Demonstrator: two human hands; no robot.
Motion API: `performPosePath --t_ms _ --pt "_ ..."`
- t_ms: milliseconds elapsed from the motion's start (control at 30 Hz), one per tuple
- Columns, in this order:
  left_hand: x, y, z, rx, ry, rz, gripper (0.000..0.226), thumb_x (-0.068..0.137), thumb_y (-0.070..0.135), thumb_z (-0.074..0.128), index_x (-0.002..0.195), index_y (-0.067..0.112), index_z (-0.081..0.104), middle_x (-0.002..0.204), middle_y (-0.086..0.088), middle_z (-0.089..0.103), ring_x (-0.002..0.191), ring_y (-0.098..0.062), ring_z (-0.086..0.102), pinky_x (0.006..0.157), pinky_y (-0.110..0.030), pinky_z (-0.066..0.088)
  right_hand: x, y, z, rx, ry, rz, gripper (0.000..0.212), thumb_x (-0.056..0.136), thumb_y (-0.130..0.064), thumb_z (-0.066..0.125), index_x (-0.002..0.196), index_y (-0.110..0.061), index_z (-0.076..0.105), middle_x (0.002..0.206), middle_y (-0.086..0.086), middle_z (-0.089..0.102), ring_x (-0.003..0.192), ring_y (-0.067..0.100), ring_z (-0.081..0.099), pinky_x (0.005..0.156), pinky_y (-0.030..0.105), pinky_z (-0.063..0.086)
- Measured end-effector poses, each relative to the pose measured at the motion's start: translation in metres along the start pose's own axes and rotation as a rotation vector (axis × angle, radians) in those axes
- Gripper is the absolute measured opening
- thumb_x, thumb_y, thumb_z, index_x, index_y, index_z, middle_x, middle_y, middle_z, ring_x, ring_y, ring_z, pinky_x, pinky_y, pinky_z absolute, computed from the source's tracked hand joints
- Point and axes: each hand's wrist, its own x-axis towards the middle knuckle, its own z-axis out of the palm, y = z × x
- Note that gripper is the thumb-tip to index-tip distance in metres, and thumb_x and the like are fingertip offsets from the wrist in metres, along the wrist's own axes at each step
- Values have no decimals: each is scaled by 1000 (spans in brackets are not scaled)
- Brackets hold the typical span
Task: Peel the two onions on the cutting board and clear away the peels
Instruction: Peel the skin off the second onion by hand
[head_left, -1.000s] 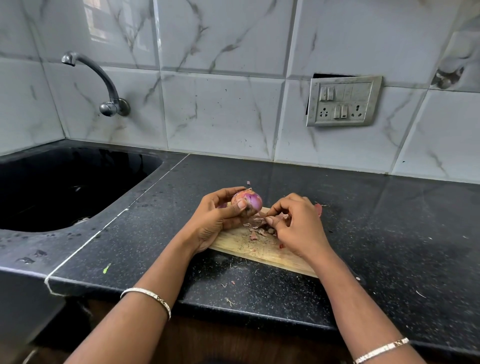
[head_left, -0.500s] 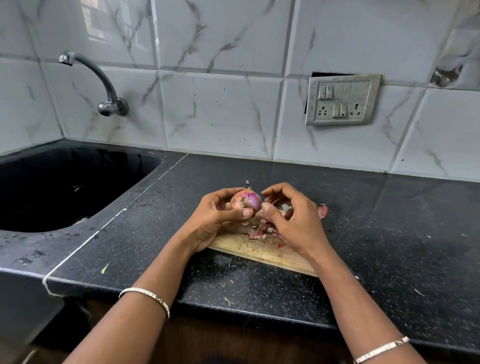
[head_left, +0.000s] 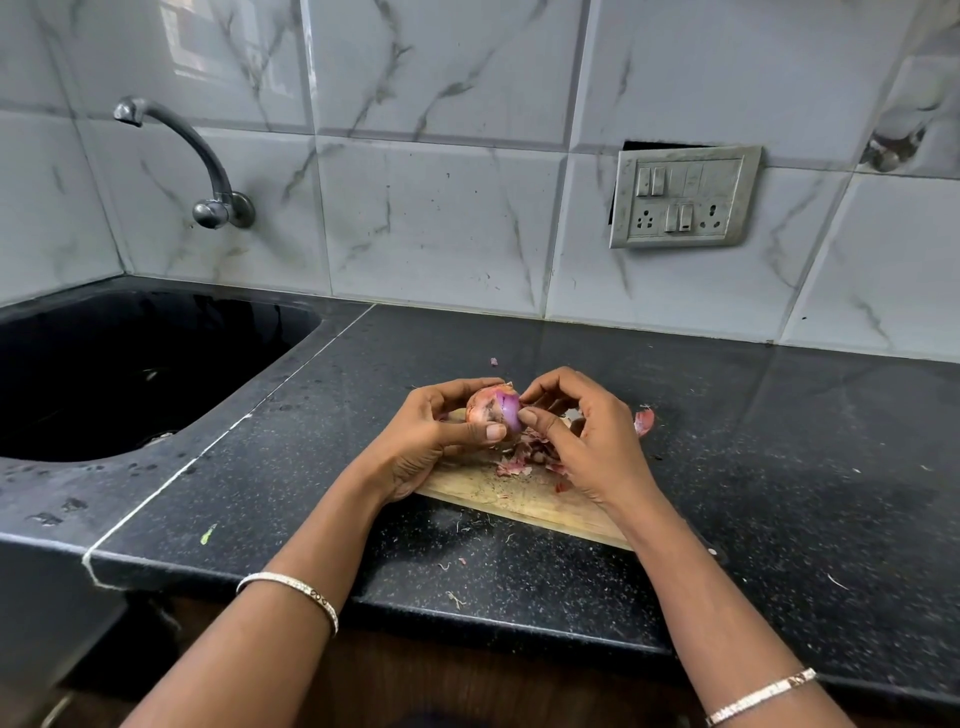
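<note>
A partly peeled red onion (head_left: 493, 413) is held above the wooden cutting board (head_left: 514, 501); its right side shows shiny purple flesh, its left side still carries dry brown skin. My left hand (head_left: 441, 441) grips it, thumb across the front and fingers curled over the back. My right hand (head_left: 587, 441) pinches at the skin on the onion's right side with thumb and forefinger. Loose pink peels (head_left: 519, 462) lie on the board under my hands. One larger peel (head_left: 644, 420) rests just beyond my right hand. A second onion is not visible.
The board lies on a black speckled counter (head_left: 779, 467) with small peel scraps near its front edge. A black sink (head_left: 130, 374) is set in at the left, with a wall tap (head_left: 208, 171) above it. A switch panel (head_left: 683, 197) is on the tiled wall.
My right hand has risen from the peels on the board up to the onion and now pinches its skin. The left hand has turned the onion slightly, showing more brown skin.
</note>
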Motion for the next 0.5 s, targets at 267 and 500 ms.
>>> performPosePath --t_ms 267,500 --pt "0 0 -1 32 -25 17 65 67 -5 82 129 6 65 120 -15 73 101 -28 72 84 -35 62 0 2 0 -11 -5 14 11 85 -9 77 88 -17 71 85 -11 70 81 5 63 73 8 42" --pt "1 -2 -4 56 -30 12 70 64 2 85 130 7 65 125 -17 71 106 -33 70 94 -45 59 0 5 3 -87 -32 -1 14 85 -13 76 84 -24 68 85 -14 67 87 12 62 80 31 47"
